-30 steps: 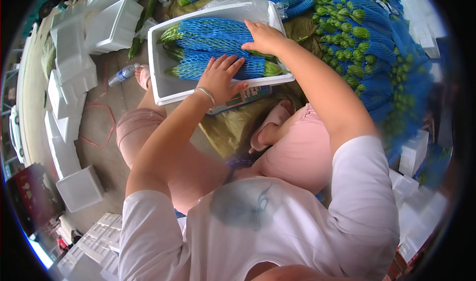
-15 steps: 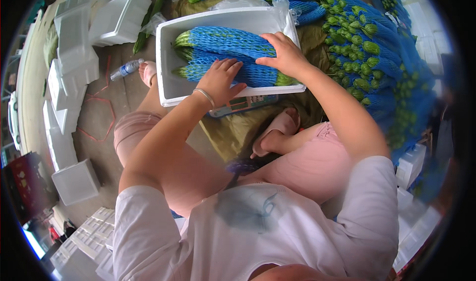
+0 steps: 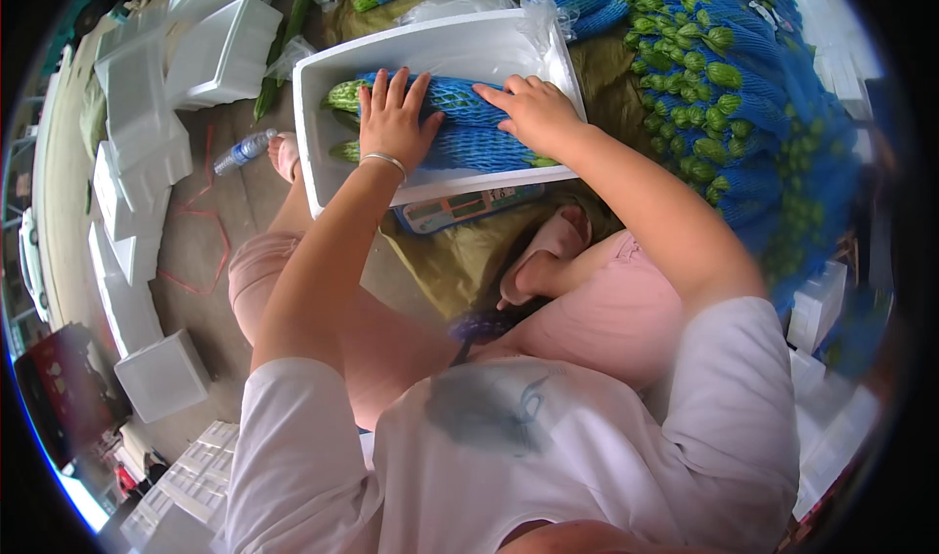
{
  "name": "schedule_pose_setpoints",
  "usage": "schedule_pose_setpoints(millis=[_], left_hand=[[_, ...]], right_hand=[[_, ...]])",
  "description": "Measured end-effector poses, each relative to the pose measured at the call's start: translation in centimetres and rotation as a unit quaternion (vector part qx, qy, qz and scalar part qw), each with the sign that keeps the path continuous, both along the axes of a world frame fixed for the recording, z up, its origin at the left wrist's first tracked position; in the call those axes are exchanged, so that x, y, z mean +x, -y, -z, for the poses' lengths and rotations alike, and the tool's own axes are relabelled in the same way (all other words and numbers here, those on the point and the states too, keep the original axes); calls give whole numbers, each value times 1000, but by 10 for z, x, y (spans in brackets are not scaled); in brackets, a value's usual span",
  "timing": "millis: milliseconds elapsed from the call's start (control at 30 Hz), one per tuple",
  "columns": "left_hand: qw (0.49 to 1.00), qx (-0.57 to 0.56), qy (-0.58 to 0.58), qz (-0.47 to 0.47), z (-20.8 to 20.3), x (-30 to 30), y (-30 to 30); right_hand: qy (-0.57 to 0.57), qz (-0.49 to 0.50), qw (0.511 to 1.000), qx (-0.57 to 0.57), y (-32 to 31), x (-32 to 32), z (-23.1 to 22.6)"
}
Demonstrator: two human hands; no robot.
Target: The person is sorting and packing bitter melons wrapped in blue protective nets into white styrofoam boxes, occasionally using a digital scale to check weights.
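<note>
Long green gourds (image 3: pixel 469 148) in blue foam netting lie side by side in a white foam box (image 3: pixel 307 133). My left hand (image 3: pixel 399 119), with a bangle at its wrist, rests flat on them with its fingers spread. Across the box, my right hand (image 3: pixel 536 114) lies on the upper gourd near its right end, index finger and thumb stretched apart. Neither hand is closed round a gourd. Clear plastic film (image 3: pixel 544 16) hangs over the box's far right corner. A blue scale (image 3: pixel 469 208) with a panel shows at the box's near edge; the box hides the rest of it.
A large pile of netted gourds (image 3: pixel 719 104) lies at the right, with several more beyond the box. White foam boxes (image 3: pixel 223 55) stand along the left. A plastic bottle (image 3: pixel 245 151) and red strapping (image 3: pixel 210 231) lie on the floor. Brown sheeting (image 3: pixel 440 270) spreads under the scale.
My left hand has moved left and farther over the gourds, its fingers now spread. My right hand has shifted slightly left and nearer. The upper gourd now lies lower in the box.
</note>
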State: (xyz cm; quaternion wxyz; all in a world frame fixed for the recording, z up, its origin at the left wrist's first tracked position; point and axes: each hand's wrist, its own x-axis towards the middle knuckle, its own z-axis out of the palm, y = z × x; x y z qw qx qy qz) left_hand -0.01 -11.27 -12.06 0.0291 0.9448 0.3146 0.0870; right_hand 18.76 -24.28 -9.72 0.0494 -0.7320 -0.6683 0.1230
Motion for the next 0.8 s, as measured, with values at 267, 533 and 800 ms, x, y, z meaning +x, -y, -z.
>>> schedule_pose_setpoints(millis=[267, 533, 800], left_hand=[[1000, -11, 7, 28, 1, -16, 6], [973, -166, 157, 30, -31, -14, -41], [883, -438, 99, -139, -58, -42, -98]], right_hand=[[-71, 4, 997, -11, -6, 3, 6], [-35, 28, 999, 5, -16, -4, 6], [-159, 59, 985, 39, -37, 20, -21]])
